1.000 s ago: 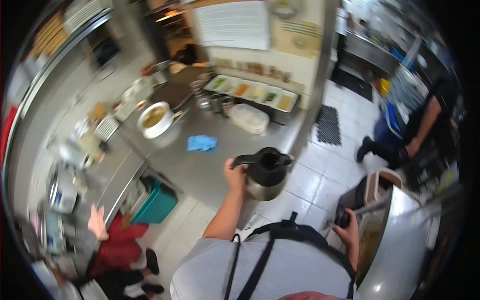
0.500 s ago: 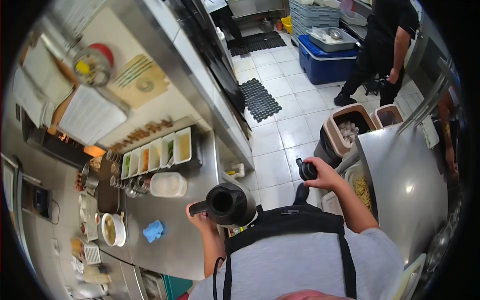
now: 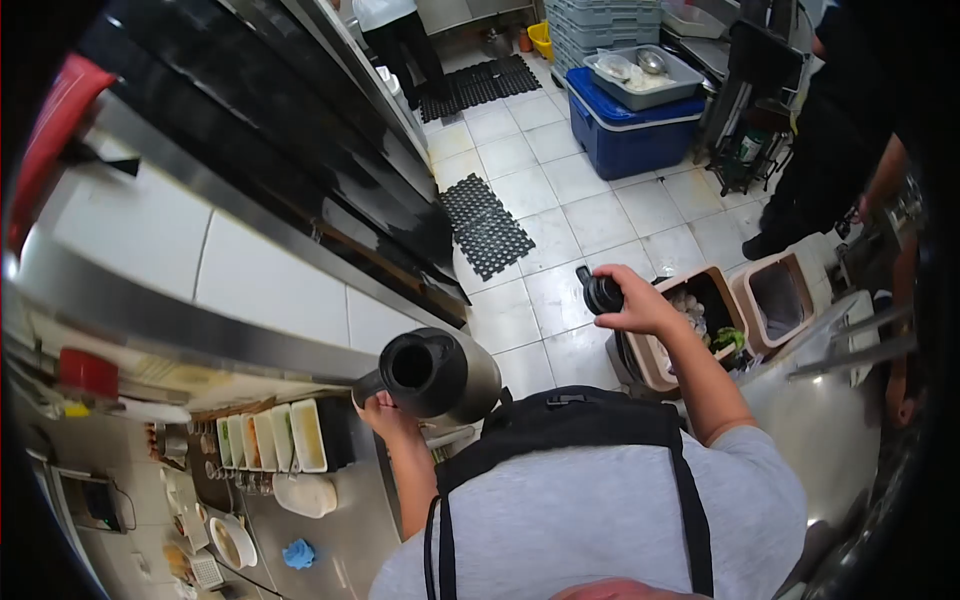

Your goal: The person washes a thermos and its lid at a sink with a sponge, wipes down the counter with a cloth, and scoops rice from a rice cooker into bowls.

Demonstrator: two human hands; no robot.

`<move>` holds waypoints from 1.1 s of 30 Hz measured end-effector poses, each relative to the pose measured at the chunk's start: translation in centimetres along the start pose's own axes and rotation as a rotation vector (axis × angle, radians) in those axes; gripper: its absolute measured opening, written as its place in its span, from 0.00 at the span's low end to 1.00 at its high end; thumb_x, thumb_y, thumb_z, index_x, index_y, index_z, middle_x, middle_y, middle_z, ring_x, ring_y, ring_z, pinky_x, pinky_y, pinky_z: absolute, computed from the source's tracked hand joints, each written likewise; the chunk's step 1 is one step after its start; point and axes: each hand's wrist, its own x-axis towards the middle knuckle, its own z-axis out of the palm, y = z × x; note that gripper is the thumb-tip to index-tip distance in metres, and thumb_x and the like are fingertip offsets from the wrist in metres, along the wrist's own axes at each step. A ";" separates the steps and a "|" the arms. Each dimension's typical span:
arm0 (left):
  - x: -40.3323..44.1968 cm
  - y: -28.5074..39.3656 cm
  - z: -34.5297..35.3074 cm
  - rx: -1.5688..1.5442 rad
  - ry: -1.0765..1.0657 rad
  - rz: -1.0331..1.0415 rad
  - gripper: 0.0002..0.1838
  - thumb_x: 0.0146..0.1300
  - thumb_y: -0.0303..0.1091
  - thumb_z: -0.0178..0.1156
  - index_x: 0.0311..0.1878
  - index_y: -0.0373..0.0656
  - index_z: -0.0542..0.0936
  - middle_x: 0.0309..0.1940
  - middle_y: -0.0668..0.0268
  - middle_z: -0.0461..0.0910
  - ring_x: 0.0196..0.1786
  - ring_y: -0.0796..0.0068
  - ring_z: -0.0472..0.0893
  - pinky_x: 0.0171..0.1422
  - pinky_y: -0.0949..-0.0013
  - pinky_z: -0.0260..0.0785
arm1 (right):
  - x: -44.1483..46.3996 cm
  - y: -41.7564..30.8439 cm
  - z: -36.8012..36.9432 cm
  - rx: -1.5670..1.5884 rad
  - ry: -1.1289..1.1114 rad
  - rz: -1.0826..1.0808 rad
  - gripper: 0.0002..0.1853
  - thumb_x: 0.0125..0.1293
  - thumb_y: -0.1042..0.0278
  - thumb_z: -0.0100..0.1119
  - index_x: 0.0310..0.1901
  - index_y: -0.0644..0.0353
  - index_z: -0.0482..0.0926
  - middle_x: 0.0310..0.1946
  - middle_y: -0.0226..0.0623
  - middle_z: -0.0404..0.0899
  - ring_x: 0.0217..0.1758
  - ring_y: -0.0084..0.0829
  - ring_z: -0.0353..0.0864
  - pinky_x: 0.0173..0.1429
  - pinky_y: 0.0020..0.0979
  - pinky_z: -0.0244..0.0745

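Observation:
My left hand [image 3: 384, 415] is closed round the handle of a steel jug [image 3: 468, 380] with a black top. The jug's mouth is uncovered and dark inside. In my right hand [image 3: 634, 300] is a black lid [image 3: 602, 294], gripped by its edge over the tiled floor. Just beyond that hand stands a tan bin [image 3: 655, 365] holding pale round things and some greens.
A steel counter [image 3: 345, 530] at lower left bears food trays [image 3: 310, 436], a lidded tub and a blue cloth [image 3: 299, 554]. Ahead are floor mats [image 3: 486, 226] and a blue cooler [image 3: 630, 140]. People in dark clothes stand at right [image 3: 840, 130] and at the top.
The view has swung right, from the counter toward the aisle. The jug and the lid stay in my hands. The person at the right has shifted toward the right edge.

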 end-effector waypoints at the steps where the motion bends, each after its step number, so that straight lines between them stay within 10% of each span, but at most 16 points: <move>1: 0.5 -0.2 3.0 0.031 0.050 0.009 0.09 0.56 0.30 0.44 0.20 0.47 0.64 0.15 0.74 0.65 0.18 0.84 0.65 0.21 0.79 0.57 | 1.9 0.4 -0.7 0.027 -0.013 0.005 0.35 0.36 0.64 0.67 0.50 0.58 0.65 0.46 0.42 0.67 0.51 0.37 0.67 0.55 0.30 0.62; 16: 25.0 -14.0 26.3 0.048 -0.075 -0.027 0.07 0.56 0.22 0.44 0.23 0.43 0.65 0.10 0.75 0.56 0.15 0.87 0.56 0.19 0.81 0.46 | 27.0 12.2 -8.4 -0.034 0.174 0.120 0.35 0.35 0.64 0.67 0.50 0.58 0.65 0.46 0.42 0.67 0.50 0.38 0.69 0.53 0.30 0.65; 21: 33.7 -20.0 35.4 0.003 -0.015 -0.111 0.26 0.53 0.19 0.46 0.56 0.37 0.52 0.12 0.74 0.56 0.14 0.86 0.56 0.19 0.81 0.47 | 32.2 16.9 -12.6 -0.110 0.335 0.280 0.35 0.34 0.65 0.67 0.49 0.58 0.65 0.45 0.43 0.68 0.49 0.39 0.68 0.53 0.31 0.64; 25: 40.3 -25.3 40.8 -0.023 -0.017 -0.070 0.24 0.54 0.20 0.47 0.54 0.36 0.54 0.12 0.74 0.55 0.15 0.86 0.56 0.20 0.79 0.48 | 37.2 22.0 -15.9 -0.044 0.333 0.443 0.35 0.34 0.66 0.67 0.50 0.58 0.65 0.46 0.44 0.67 0.50 0.41 0.68 0.53 0.32 0.65; 33: 49.6 -32.4 50.2 0.191 0.189 0.048 0.24 0.56 0.24 0.49 0.55 0.36 0.56 0.13 0.72 0.60 0.15 0.85 0.58 0.19 0.79 0.49 | 60.2 30.5 -23.9 -0.164 0.122 0.169 0.34 0.36 0.61 0.66 0.50 0.55 0.65 0.45 0.43 0.68 0.48 0.41 0.69 0.50 0.33 0.67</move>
